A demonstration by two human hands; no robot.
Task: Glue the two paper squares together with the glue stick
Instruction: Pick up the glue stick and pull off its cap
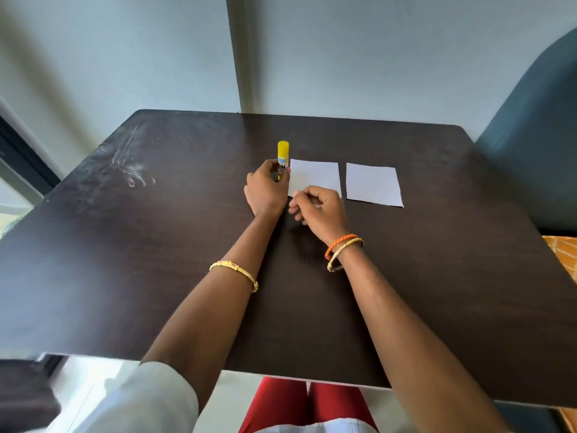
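Head view: left hand [266, 190] hides glue stick [282, 159] base

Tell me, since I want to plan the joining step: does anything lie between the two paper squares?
Nothing visible does. The left square and the right square lie flat with only a bare strip of table between them. The glue stick, held by the left hand, stands beyond the left square's other side.

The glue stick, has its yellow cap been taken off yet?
No, the glue stick stands upright in the left hand with its yellow cap on top.
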